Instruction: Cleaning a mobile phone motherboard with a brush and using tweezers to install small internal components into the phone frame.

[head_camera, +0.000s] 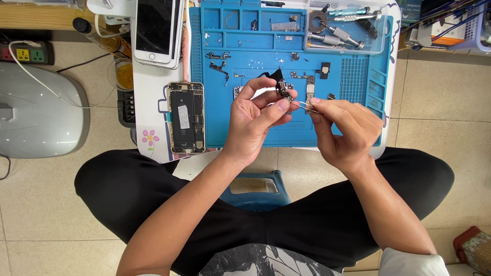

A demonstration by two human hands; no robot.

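Observation:
My left hand (253, 120) pinches a small black flex-cable part (281, 87) between thumb and fingers, held above the blue repair mat (286, 135). My right hand (342, 130) grips thin metal tweezers (302, 105) whose tips touch that part. An opened phone body (186, 117) with its battery and boards showing lies on the white table to the left of my left hand. Small loose phone parts and screws lie on the mat behind my hands.
A clear tray of screwdrivers (340, 28) sits at the mat's far right. A stack of white phones (156, 31) and a small amber bottle (105, 38) stand at back left. A grey device (36, 110) and a power strip (25, 52) are on the floor at left.

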